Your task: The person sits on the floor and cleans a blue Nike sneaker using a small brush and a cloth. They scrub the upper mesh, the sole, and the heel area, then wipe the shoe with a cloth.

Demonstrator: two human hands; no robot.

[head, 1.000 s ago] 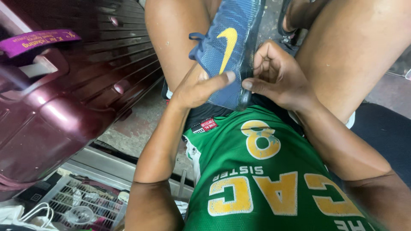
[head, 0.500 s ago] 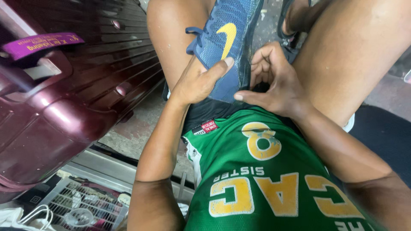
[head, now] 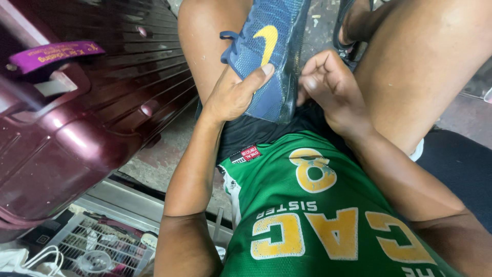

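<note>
A blue mesh sports shoe [head: 271, 56] with a yellow mark on its side stands on end between my bare thighs, over my lap. My left hand [head: 233, 95] grips it from the left, thumb pressed across the side just below the yellow mark. My right hand [head: 328, 84] is curled against the shoe's dark sole edge on the right, fingertips touching it. The shoe's upper part runs out of the top of the view. I wear a green jersey [head: 307, 205] with yellow print.
A dark red hard-shell suitcase [head: 77, 102] with a purple tag [head: 54, 54] lies close on my left. A white wire basket [head: 97, 246] with small items sits at the bottom left. A sandalled foot [head: 353, 25] rests on the concrete floor beyond my knees.
The shoe has shifted up and away from my body. My left thumb slid higher on its side. My right thumb left the heel and the hand curled onto the sole edge.
</note>
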